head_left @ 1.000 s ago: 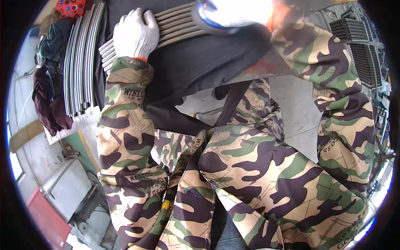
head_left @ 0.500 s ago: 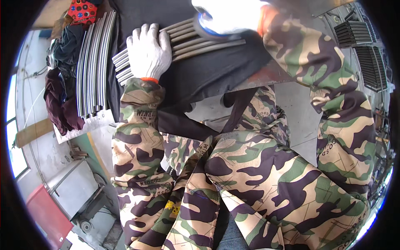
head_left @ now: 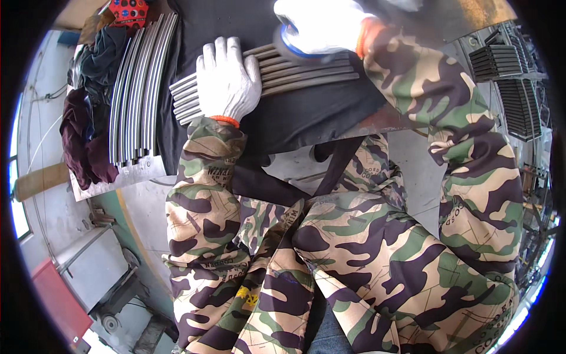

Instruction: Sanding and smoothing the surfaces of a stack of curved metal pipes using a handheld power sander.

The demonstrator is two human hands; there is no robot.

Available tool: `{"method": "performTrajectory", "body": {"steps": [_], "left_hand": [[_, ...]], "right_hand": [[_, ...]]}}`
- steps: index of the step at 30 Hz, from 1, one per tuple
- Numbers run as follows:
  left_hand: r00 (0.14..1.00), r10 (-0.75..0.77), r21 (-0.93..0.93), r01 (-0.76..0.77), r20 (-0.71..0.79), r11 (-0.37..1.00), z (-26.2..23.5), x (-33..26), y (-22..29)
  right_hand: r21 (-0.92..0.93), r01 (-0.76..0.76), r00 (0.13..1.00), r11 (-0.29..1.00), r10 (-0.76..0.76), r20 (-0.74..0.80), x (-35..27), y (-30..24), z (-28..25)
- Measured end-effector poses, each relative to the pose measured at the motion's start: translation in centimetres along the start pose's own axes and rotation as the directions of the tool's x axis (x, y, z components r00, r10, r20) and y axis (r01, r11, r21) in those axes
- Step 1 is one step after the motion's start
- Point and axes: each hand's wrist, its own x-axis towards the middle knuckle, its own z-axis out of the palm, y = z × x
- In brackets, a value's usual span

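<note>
Several grey metal rods (head_left: 306, 77) lie side by side on a black cloth (head_left: 295, 115). My left hand (head_left: 229, 82), in a white knit glove with an orange cuff, rests flat across them, fingers stretched out. At their right part, my right hand (head_left: 324, 25), gloved alike, is closed on a round blue-edged pad (head_left: 289, 40) that looks pressed to the rods. The pad is smeared by motion and partly covered by the glove, so its exact kind is unclear. The rods' far right ends are partly hidden behind it.
A second row of shiny rods (head_left: 141, 94) lies to the left, beside dark crumpled cloths (head_left: 88, 141) and a red patterned item (head_left: 128, 12). Stacked dark bars (head_left: 501, 62) stand at the far right. A red-and-grey cabinet (head_left: 62, 301) is at lower left.
The rods and my left hand sit slightly further right and lower in view, partly as the view shifts. The round pad stays on the rods in my right hand.
</note>
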Motion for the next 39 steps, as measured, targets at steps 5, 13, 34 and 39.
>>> {"method": "performTrajectory", "body": {"steps": [5,13,34,39], "left_hand": [[1.000,-0.008,0.076,0.006,0.026,0.997,-0.5,-1.4,0.1],[0.993,-0.098,0.009,0.098,0.070,0.995,-0.8,-1.3,0.7],[0.998,0.004,0.022,-0.006,0.067,1.000,-1.8,-1.3,1.1],[1.000,0.023,0.100,-0.024,0.005,0.995,-1.7,-2.6,0.2]], "right_hand": [[0.028,0.029,0.996,0.999,-0.031,0.078,0.5,-1.0,0.1],[0.051,0.057,0.995,0.997,-0.061,0.079,-0.5,-1.4,-0.9],[0.038,0.028,0.996,0.999,-0.031,0.088,0.7,-0.7,-0.5],[0.082,0.088,0.989,0.993,-0.097,0.108,-0.2,-1.8,-0.2]]}}
